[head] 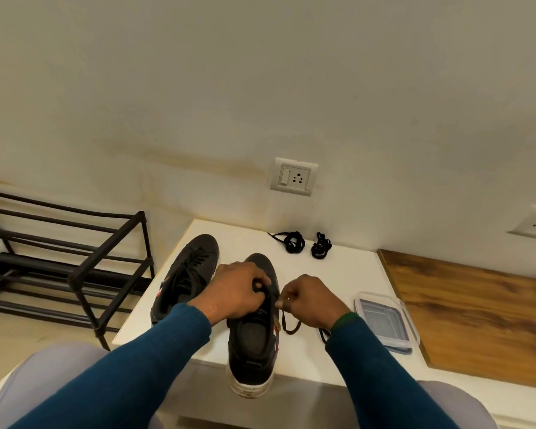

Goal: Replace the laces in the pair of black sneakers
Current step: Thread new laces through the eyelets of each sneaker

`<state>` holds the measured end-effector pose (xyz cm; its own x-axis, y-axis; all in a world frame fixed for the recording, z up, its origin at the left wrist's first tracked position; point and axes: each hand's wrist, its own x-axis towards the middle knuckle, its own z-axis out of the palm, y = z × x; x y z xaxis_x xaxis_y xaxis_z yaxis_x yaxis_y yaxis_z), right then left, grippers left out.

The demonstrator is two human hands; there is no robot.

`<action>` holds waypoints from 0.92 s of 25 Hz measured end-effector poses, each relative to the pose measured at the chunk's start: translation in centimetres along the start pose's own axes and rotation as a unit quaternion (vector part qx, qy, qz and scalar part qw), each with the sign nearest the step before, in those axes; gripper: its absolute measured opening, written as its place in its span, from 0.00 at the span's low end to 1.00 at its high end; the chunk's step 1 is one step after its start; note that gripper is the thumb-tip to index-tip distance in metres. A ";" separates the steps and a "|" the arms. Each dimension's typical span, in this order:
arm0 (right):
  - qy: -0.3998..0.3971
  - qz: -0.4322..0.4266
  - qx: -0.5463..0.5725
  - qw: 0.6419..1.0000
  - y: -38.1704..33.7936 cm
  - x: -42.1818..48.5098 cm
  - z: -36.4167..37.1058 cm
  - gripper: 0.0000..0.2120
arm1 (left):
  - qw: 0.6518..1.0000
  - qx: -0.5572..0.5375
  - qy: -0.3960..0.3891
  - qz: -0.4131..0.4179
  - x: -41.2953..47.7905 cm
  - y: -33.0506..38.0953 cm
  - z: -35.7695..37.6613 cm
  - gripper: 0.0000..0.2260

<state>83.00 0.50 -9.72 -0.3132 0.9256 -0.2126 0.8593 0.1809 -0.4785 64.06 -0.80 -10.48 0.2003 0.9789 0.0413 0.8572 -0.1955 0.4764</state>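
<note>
Black and limp, the lace (pixel 291 330) is trailing off the sneaker (pixel 251 339) overhanging the table's (pixel 338 274) near edge, the right hand (pixel 310 301) pinching it beside the eyelets, the left hand (pixel 232 292) gripping the upper, so short taut pulls probably suit it best.
</note>
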 end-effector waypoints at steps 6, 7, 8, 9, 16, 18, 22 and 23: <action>0.174 -0.065 0.735 0.652 -1.6 -0.3 -3.3 0.09 | 1.000 0.005 -0.005 0.002 -0.2 -0.2 -0.2 0.14; 0.188 -0.043 0.740 0.644 -1.1 -0.4 -3.4 0.08 | 1.000 0.007 -0.003 0.005 -0.1 -0.2 -0.1 0.14; 0.195 -0.003 0.704 0.683 -0.7 -0.2 -3.2 0.08 | 1.000 0.004 -0.004 0.004 0.0 -0.3 -0.1 0.14; 0.190 0.042 0.617 0.763 -0.4 -0.2 -2.8 0.08 | 1.000 -0.003 -0.004 0.002 0.0 -0.3 -0.1 0.14; -0.009 0.025 0.023 0.999 -1.0 -0.2 0.8 0.07 | 1.000 -0.002 0.001 -0.003 0.1 -0.3 0.1 0.14; 0.043 -0.005 0.085 0.995 -1.0 -0.5 -0.2 0.06 | 1.000 -0.006 -0.001 -0.004 0.1 -0.3 0.1 0.14; 0.153 -0.034 0.620 0.769 -1.1 -1.0 -2.6 0.08 | 1.000 -0.027 -0.003 -0.004 -0.1 -0.2 0.1 0.15; 0.161 -0.029 0.686 0.709 -1.0 -0.9 -2.9 0.08 | 1.000 -0.029 -0.003 -0.003 -0.1 -0.1 0.1 0.15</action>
<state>83.58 0.45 -6.60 -0.0337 0.9976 -0.0600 -0.4229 -0.0686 -0.9036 63.97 -0.89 -10.64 0.1982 0.9796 0.0327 0.8293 -0.1854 0.5271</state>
